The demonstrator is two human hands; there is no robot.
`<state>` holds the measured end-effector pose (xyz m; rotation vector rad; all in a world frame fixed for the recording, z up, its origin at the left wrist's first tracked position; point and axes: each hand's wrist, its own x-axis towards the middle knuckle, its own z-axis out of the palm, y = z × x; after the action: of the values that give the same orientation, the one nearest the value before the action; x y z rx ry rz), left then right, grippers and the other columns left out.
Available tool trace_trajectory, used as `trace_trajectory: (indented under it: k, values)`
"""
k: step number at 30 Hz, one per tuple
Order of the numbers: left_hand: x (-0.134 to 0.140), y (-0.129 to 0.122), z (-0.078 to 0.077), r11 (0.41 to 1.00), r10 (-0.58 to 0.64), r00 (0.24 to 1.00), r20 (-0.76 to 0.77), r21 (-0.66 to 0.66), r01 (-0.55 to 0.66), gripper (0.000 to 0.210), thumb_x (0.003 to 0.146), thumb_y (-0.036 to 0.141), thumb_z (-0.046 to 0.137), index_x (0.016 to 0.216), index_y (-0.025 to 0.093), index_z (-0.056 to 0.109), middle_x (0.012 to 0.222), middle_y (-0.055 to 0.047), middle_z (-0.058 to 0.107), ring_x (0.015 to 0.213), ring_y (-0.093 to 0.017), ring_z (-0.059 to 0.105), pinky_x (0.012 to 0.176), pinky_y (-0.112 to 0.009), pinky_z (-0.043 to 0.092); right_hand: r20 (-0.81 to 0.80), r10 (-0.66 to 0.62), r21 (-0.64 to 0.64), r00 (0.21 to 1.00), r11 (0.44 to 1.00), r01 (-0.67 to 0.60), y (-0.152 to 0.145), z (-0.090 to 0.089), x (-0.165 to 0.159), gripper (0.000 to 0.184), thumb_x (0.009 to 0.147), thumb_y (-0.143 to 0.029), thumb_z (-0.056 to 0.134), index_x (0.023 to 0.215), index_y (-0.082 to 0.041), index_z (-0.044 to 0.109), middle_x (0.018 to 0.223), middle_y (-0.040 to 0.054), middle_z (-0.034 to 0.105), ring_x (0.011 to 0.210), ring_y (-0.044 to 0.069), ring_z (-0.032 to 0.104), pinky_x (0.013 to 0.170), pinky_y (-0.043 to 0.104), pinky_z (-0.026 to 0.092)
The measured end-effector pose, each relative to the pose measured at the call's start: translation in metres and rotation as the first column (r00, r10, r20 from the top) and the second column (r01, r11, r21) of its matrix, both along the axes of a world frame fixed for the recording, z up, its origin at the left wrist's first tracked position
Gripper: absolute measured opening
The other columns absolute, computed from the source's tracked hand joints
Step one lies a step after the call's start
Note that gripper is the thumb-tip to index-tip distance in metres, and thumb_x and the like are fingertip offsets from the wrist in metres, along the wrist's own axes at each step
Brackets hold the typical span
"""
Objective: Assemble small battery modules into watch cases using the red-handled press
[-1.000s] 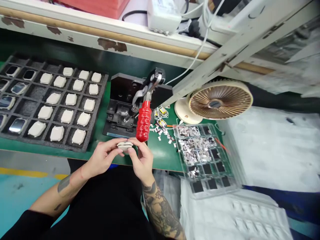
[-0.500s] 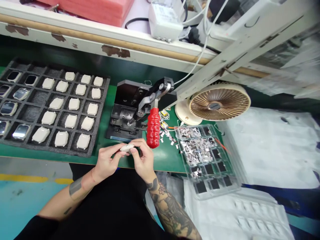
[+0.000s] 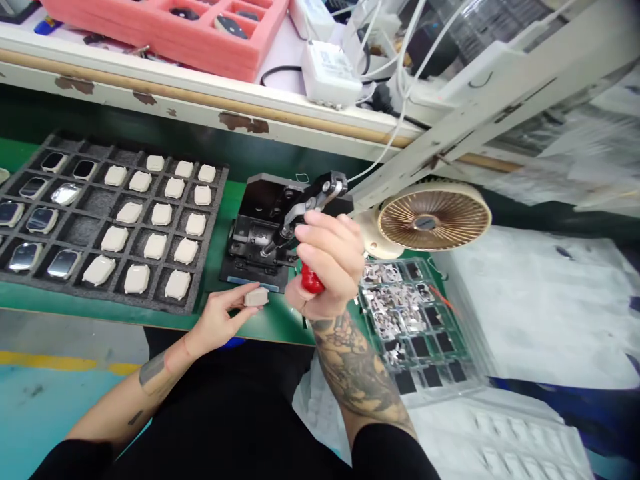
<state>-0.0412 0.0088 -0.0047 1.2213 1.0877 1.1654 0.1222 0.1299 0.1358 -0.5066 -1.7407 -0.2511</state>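
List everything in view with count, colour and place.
Shelf: one, white, along the top.
Foam box: one, red, on the shelf.
Small boxes: at least two, white, shelf.
Table: one, green, centre.
Clamp: one, black with red handle, centre.
Held case: one, cream, before the clamp.
Foam tray: one, grey, left.
Plain cases: sixteen, cream, foam tray.
Screened cases: at least eight, dark, foam tray's left.
Fan: one, cream and brown, right.
Clear tray: one, colourless, before the fan.
Small parts: uncountable, mostly white, clear tray.
Plastic sheets: several, white, far right.
Left grip: one, pinching the held case.
Right grip: one, around the red handle.
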Motion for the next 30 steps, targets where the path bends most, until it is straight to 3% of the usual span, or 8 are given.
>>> trace_trajectory:
  k: [3, 6, 9, 12, 16, 22, 26, 30]
  values:
    - [0.001, -0.001, -0.001, 1.0, 0.018, 0.998, -0.061, -0.005, -0.019, 0.046, 0.097, 0.028, 0.084, 0.142, 0.019, 0.076, 0.125, -0.012, 0.086, 0.108, -0.028, 0.086, 0.102, -0.041, 0.07, -0.111, 0.073, -0.113, 0.991, 0.99, -0.086, 0.0, 0.044, -0.005, 0.039, 0.12, -0.049, 0.036, 0.14, -0.033, 0.066, 0.112, 0.0016, 0.073, 0.097, 0.022, 0.08, 0.091, 0.045, 0.065]
    - [0.003, -0.006, 0.002, 0.997, 0.073, 0.993, -0.091, -0.006, -0.074, 0.035, 0.093, 0.027, 0.086, 0.125, 0.018, 0.076, 0.114, -0.011, 0.087, 0.099, -0.025, 0.085, 0.091, -0.035, 0.069, -0.318, -0.025, -0.22, 0.948, 0.974, -0.048, -0.013, 0.053, -0.001, 0.05, 0.115, -0.058, 0.052, 0.155, -0.029, 0.062, 0.144, 0.0086, 0.067, 0.114, 0.027, 0.077, 0.091, 0.045, 0.064]
    - [0.0, -0.015, 0.01, 0.997, 0.074, 0.994, -0.076, -0.012, -0.075, 0.034, 0.094, 0.027, 0.086, 0.123, 0.018, 0.073, 0.109, -0.01, 0.085, 0.095, -0.022, 0.082, 0.085, -0.03, 0.065, -0.343, -0.028, -0.184, 0.939, 0.982, -0.038, -0.036, 0.007, 0.012, 0.03, 0.111, -0.041, 0.063, 0.133, -0.025, 0.077, 0.113, 0.0071, 0.076, 0.097, 0.024, 0.076, 0.083, 0.042, 0.063]
    - [-0.006, -0.028, 0.017, 0.998, 0.049, 0.993, -0.11, 0.033, -0.046, 0.038, 0.098, 0.031, 0.084, 0.133, 0.019, 0.076, 0.117, -0.012, 0.081, 0.095, -0.021, 0.08, 0.082, -0.029, 0.066, -0.096, 0.001, -0.545, 0.995, 0.837, -0.054, -0.062, -0.066, 0.025, 0.026, 0.11, -0.019, 0.055, 0.119, -0.025, 0.078, 0.095, 0.005, 0.077, 0.092, 0.023, 0.076, 0.082, 0.043, 0.065]
    - [-0.006, -0.037, 0.021, 0.995, 0.069, 0.986, -0.149, 0.087, -0.056, 0.037, 0.105, 0.03, 0.075, 0.142, 0.023, 0.074, 0.128, -0.013, 0.08, 0.102, -0.023, 0.082, 0.088, -0.033, 0.07, 0.266, 0.096, -0.706, 0.959, 0.697, 0.127, -0.064, -0.132, 0.023, 0.041, 0.109, -0.016, 0.05, 0.145, -0.024, 0.068, 0.14, 0.0153, 0.073, 0.134, 0.031, 0.069, 0.112, 0.056, 0.061]
    - [0.005, -0.033, 0.028, 0.963, 0.155, 0.955, -0.254, 0.255, -0.088, 0.039, 0.106, 0.023, 0.071, 0.145, 0.024, 0.07, 0.139, -0.015, 0.072, 0.119, -0.027, 0.077, 0.091, -0.034, 0.069, 0.489, 0.108, -0.719, 0.866, 0.611, 0.33, -0.025, -0.141, 0.004, 0.034, 0.107, -0.014, 0.049, 0.127, -0.017, 0.077, 0.119, 0.0193, 0.077, 0.114, 0.035, 0.07, 0.108, 0.057, 0.058]
    - [0.005, -0.025, 0.028, 0.895, 0.365, 0.81, -0.458, 0.412, -0.17, 0.046, 0.108, 0.021, 0.069, 0.154, 0.026, 0.066, 0.142, -0.016, 0.067, 0.116, -0.026, 0.076, 0.087, -0.032, 0.066, 0.292, 0.024, -0.771, 0.956, 0.598, 0.22, -0.044, -0.133, 0.006, 0.036, 0.112, -0.021, 0.046, 0.137, -0.022, 0.073, 0.128, 0.0165, 0.075, 0.125, 0.032, 0.069, 0.111, 0.053, 0.059]
    - [0.012, 0.005, 0.023, 0.89, 0.415, 0.594, -0.689, 0.442, -0.109, 0.045, 0.111, 0.026, 0.063, 0.156, 0.028, 0.066, 0.146, -0.014, 0.071, 0.097, -0.023, 0.08, 0.08, -0.032, 0.063, 0.059, -0.07, -0.79, 0.996, 0.606, 0.089, -0.077, -0.122, 0.021, 0.043, 0.113, -0.022, 0.047, 0.152, -0.026, 0.064, 0.144, 0.0148, 0.07, 0.138, 0.028, 0.068, 0.117, 0.051, 0.06]
